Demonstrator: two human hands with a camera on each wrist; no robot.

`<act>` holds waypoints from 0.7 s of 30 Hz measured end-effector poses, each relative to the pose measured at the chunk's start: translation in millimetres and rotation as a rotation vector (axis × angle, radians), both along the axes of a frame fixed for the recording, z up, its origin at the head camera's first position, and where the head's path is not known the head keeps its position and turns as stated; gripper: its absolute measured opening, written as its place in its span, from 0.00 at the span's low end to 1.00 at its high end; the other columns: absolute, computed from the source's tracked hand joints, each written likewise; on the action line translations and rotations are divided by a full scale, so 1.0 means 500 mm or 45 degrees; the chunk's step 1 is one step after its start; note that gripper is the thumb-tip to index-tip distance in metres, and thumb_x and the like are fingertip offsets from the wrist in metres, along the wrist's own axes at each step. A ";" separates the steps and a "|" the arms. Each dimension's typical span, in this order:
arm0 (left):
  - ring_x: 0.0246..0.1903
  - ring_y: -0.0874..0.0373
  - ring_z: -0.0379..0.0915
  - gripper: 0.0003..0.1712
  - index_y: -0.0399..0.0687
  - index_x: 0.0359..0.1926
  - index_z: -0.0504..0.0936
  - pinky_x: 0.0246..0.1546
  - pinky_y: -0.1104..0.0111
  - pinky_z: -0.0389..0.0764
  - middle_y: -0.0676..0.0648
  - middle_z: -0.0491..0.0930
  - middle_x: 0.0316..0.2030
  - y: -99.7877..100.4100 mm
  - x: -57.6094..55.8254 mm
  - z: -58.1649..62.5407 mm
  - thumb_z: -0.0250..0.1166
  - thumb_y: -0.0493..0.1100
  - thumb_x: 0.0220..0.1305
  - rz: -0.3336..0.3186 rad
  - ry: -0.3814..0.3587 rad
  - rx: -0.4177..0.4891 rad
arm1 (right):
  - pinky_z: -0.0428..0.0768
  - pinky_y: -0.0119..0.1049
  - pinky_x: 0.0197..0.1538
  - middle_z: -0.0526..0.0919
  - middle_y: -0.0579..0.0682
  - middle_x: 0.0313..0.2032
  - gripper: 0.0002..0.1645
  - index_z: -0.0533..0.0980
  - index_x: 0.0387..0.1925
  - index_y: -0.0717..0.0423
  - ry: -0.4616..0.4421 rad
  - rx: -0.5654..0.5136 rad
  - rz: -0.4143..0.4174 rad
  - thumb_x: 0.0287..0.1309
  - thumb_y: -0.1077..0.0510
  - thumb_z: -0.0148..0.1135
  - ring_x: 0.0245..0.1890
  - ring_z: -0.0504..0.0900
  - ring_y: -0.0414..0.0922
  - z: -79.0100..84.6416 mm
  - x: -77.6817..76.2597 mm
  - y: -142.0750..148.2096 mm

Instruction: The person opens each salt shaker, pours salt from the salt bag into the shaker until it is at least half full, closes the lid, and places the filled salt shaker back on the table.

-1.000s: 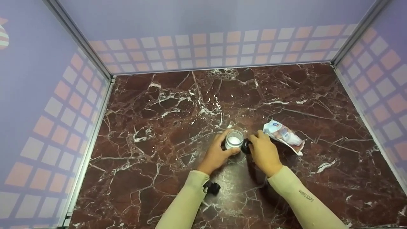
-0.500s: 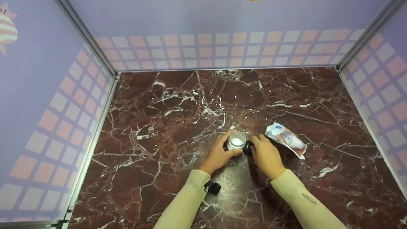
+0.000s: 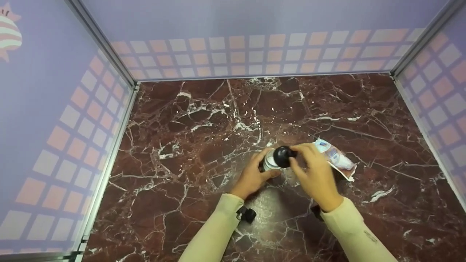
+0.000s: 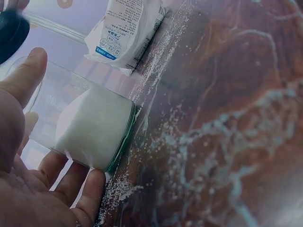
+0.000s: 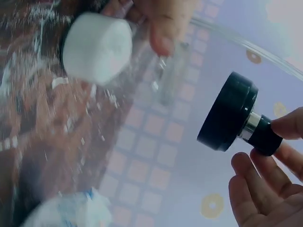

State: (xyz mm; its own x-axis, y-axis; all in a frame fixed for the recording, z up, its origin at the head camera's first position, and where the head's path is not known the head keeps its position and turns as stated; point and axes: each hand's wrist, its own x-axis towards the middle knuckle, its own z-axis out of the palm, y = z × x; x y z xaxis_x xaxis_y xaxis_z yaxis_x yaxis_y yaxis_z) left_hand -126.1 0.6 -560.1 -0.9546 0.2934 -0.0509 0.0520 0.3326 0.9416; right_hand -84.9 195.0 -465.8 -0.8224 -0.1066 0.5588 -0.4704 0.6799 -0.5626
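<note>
A clear glass jar [image 4: 97,125], partly filled with white granules, stands on the marble-patterned tabletop [image 3: 189,203]. My left hand [image 3: 253,176] holds it, thumb on one side and fingers on the other. My right hand [image 3: 318,178] pinches the knob of a round black lid [image 5: 228,112]. In the head view the lid covers part of the jar's mouth; in the right wrist view a gap shows between lid and jar. A torn plastic packet [image 3: 338,156] lies just beyond my right hand, which hides one edge of it.
White granules [image 4: 118,191] are scattered round the jar's base and over the tabletop's middle. Purple panels with pink and white squares [image 3: 236,56] wall in the back and both sides. A black wrist device [image 3: 247,214] sits at my left cuff.
My right hand has raised the black lid from beside the jar to above its mouth, tilting it. The left hand stays on the jar. The head view has shifted slightly.
</note>
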 end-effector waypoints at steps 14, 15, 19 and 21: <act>0.59 0.51 0.73 0.50 0.63 0.78 0.65 0.64 0.52 0.73 0.48 0.73 0.60 0.001 -0.002 -0.003 0.79 0.53 0.56 0.002 0.020 0.013 | 0.81 0.42 0.56 0.82 0.48 0.53 0.17 0.82 0.56 0.57 -0.211 0.040 0.139 0.66 0.66 0.66 0.51 0.82 0.44 -0.035 -0.046 -0.035; 0.59 0.51 0.73 0.50 0.64 0.78 0.65 0.64 0.53 0.73 0.49 0.73 0.59 0.001 -0.002 -0.003 0.79 0.53 0.56 0.003 0.015 0.017 | 0.81 0.42 0.58 0.82 0.48 0.53 0.18 0.82 0.56 0.56 -0.217 0.030 0.149 0.66 0.66 0.67 0.53 0.82 0.43 -0.036 -0.048 -0.034; 0.58 0.53 0.74 0.50 0.66 0.77 0.66 0.64 0.55 0.74 0.49 0.73 0.59 0.001 -0.001 -0.003 0.79 0.53 0.56 0.003 0.022 0.019 | 0.80 0.40 0.60 0.82 0.47 0.55 0.21 0.80 0.58 0.55 -0.203 0.012 0.185 0.64 0.68 0.68 0.56 0.81 0.42 -0.047 -0.049 -0.029; 0.59 0.53 0.74 0.50 0.66 0.77 0.67 0.64 0.54 0.74 0.49 0.73 0.59 0.001 -0.001 -0.005 0.79 0.54 0.56 0.003 0.031 0.013 | 0.80 0.40 0.61 0.82 0.48 0.57 0.25 0.78 0.62 0.57 -0.186 0.001 0.200 0.63 0.68 0.68 0.57 0.82 0.44 -0.057 -0.048 -0.025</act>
